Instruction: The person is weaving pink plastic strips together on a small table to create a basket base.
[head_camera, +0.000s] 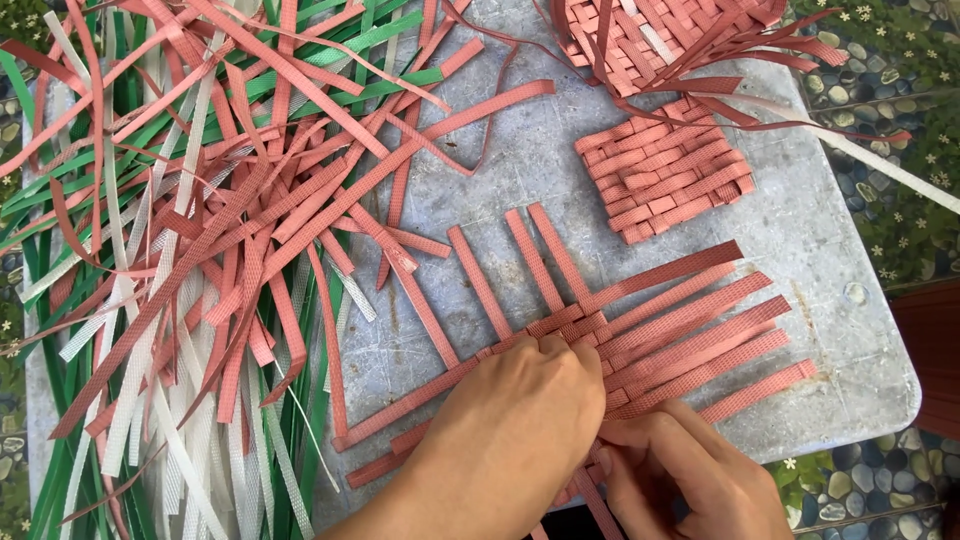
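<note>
A partly woven mat of flat pink strips (660, 335) lies on the grey tabletop (820, 240), its loose ends fanning up, right and down-left. My left hand (510, 435) lies palm down on the woven middle, fingertips pressing the crossed strips. My right hand (690, 470) sits just below and to the right, fingers curled and pinching a pink strip at the mat's lower edge. The part of the weave under both hands is hidden.
A finished small pink woven square (665, 170) lies above the mat, and a larger woven piece with loose ends (650, 35) at the top edge. A big tangled heap of pink, white and green strips (180, 250) covers the left. Pebbled ground (900, 190) surrounds the table.
</note>
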